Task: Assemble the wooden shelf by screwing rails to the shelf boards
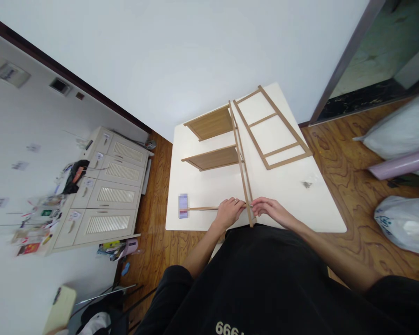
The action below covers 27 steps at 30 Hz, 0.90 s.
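A wooden side frame [243, 167] stands on edge across the white table, joined to two wooden shelf panels [212, 124] on its left. Near the frame's close end, a third shelf panel [203, 209] shows only its thin edge. My left hand [228, 211] is closed around that panel's end, up against the frame. From the other side, my right hand [270, 209] pinches at the same joint, where a small shiny metal fastener [251, 205] shows between the fingertips. Its exact kind is too small to tell.
A second wooden frame [263, 119] lies flat at the table's [286, 214] back right. Several small metal parts [306, 184] lie nearby. A phone-like object [183, 206], blurred, is at the left edge. White cabinets [104, 200] stand left; plastic bags [403, 223] sit on the floor right.
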Motion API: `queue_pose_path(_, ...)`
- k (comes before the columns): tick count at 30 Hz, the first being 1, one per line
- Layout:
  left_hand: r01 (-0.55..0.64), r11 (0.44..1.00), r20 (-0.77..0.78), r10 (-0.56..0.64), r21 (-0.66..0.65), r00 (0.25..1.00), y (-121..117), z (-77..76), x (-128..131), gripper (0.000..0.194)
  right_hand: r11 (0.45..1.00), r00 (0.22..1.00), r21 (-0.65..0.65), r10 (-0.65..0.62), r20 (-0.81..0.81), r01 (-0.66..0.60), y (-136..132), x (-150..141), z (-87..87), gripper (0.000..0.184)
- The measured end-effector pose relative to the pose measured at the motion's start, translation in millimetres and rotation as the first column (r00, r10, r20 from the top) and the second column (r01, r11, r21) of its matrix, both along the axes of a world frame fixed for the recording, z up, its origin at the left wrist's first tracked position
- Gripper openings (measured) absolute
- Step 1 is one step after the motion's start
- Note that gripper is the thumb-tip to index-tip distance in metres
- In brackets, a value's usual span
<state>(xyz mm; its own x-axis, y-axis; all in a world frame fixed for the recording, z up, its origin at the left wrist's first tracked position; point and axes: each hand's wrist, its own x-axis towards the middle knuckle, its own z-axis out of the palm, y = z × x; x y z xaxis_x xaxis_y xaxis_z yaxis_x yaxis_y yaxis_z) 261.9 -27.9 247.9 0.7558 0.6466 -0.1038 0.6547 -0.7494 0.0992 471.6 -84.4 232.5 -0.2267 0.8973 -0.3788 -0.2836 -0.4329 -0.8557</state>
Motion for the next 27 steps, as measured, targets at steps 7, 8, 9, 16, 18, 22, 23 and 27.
queue_pose_path(7,-0.015,1.000,-0.006,0.015,-0.018,1.000,0,1.4,0,0.019,0.859,0.920,-0.491,-0.069,-0.386,-0.142,23,-2,2.0,0.004)
queue_pose_path(8,-0.016,1.000,-0.009,0.015,-0.020,1.000,0,1.6,-1,0.020,0.846,0.907,-0.508,-0.076,-0.414,-0.161,25,-4,2.9,0.006)
queue_pose_path(9,-0.015,1.000,-0.012,0.015,-0.022,1.000,0,1.8,-1,0.021,0.836,0.898,-0.523,-0.088,-0.431,-0.168,26,-5,3.5,0.009)
queue_pose_path(16,0.009,0.999,-0.029,-0.010,-0.035,1.000,0,1.1,0,0.024,0.793,0.885,-0.602,-0.206,-0.418,-0.099,22,-13,0.1,0.020)
queue_pose_path(18,0.010,0.999,-0.030,-0.011,-0.035,0.999,-1,1.0,1,0.024,0.787,0.892,-0.611,-0.211,-0.400,-0.088,22,-16,0.1,0.021)
queue_pose_path(22,-0.008,1.000,-0.048,0.006,-0.030,0.999,0,1.6,1,0.019,0.857,0.922,-0.513,-0.158,-0.353,-0.049,17,-15,0.2,0.013)
queue_pose_path(23,-0.009,0.999,-0.051,0.008,-0.032,0.999,0,1.7,0,0.019,0.896,0.933,-0.442,-0.119,-0.339,-0.046,14,-13,-0.5,0.012)
queue_pose_path(27,-0.006,0.999,-0.044,0.004,-0.043,0.999,1,1.8,-1,0.020,0.974,0.971,-0.219,-0.004,-0.239,-0.050,4,-5,-4.7,0.021)
